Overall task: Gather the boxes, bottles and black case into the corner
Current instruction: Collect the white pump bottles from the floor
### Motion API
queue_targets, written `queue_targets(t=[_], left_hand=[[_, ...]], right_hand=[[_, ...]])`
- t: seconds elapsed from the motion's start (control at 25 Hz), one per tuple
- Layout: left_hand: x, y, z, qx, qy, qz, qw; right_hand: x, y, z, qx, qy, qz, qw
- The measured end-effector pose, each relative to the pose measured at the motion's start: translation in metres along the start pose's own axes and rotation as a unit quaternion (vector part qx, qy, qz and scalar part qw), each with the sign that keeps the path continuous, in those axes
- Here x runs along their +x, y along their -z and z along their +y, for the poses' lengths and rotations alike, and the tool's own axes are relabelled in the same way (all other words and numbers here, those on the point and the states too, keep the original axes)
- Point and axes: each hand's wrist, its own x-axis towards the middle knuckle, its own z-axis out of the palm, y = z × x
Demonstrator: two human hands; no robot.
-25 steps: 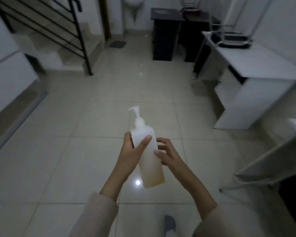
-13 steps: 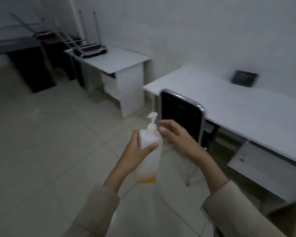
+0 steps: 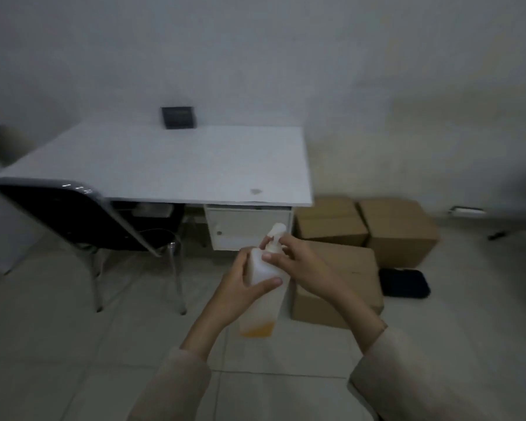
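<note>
There is one camera, worn on the person's head. It looks forward and down from above. The two hands point(image 3: 274, 278) are close, low in the middle. Farther off are the white desk point(image 3: 170, 165), the wall behind it and the floor point(image 3: 58, 335).

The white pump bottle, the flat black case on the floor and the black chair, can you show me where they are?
White plastic pump bottle point(image 3: 263, 294): head view, on its pale body between the hands.
Flat black case point(image 3: 404, 283): head view, middle of its top, on the floor.
Black chair with metal legs point(image 3: 73, 214): head view, on its dark backrest.
</note>
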Motion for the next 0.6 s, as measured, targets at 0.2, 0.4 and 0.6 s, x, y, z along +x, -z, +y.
queue_targets(t=[0.2, 0.4, 0.6], left_hand=[[0.062, -0.132, 0.031, 0.013, -0.018, -0.114, 0.993], [0.140, -0.228, 0.042, 0.024, -0.019, -0.215, 0.976], [0.239, -0.310, 0.051, 0.047, -0.015, -0.229, 0.972]], right_hand=[[-0.055, 0.117, 0.057, -0.009, -0.038, 0.143, 0.989], [-0.067, 0.210, 0.120, -0.029, -0.079, 0.244, 0.966], [-0.055, 0.316, 0.184, -0.010, -0.132, 0.295, 0.946]])
